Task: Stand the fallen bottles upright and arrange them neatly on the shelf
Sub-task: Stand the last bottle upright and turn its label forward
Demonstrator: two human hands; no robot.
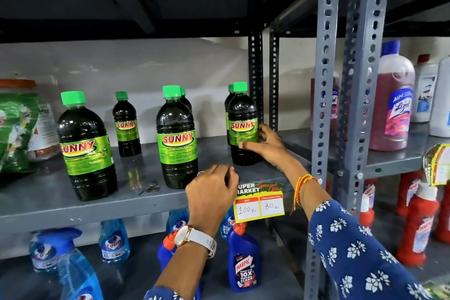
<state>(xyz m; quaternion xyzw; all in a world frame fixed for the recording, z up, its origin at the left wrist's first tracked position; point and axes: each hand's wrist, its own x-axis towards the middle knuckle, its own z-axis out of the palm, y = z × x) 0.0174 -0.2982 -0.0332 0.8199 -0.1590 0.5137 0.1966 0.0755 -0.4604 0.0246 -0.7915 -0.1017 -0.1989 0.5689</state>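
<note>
The rightmost Sunny bottle [243, 126] stands upright on the grey shelf [73, 204], the right hand [264, 147] wrapped around its label. Left of it stand four more dark bottles; below it, the left hand [211, 193] is clenched empty at the shelf edge.

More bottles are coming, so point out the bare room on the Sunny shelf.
Widest patch: between the small Sunny bottle and the middle large Sunny bottle. The front edge between the left large bottle and the middle one is bare too. The right end is crowded: the right hand holds a bottle.
</note>
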